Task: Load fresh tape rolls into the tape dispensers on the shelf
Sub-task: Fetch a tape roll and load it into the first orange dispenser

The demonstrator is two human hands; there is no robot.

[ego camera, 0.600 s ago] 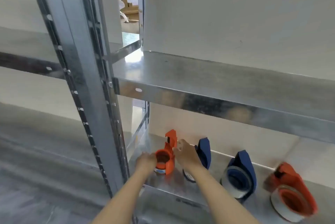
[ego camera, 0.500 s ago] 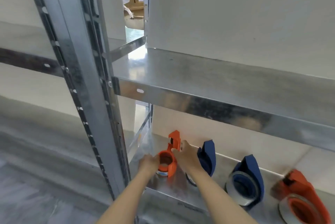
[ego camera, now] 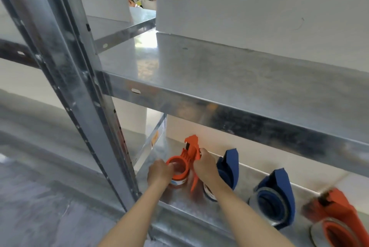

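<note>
No text can be read: a small orange sticker [ego camera: 154, 138] on the shelf rail [ego camera: 143, 148] and the print on the tape roll [ego camera: 178, 182] seem too blurred.

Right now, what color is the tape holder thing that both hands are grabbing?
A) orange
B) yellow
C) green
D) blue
A: the left hand grips the round end and the right hand holds the upper part of the orange dispenser; the nearest blue dispenser stands to its right on the shelf.
</note>
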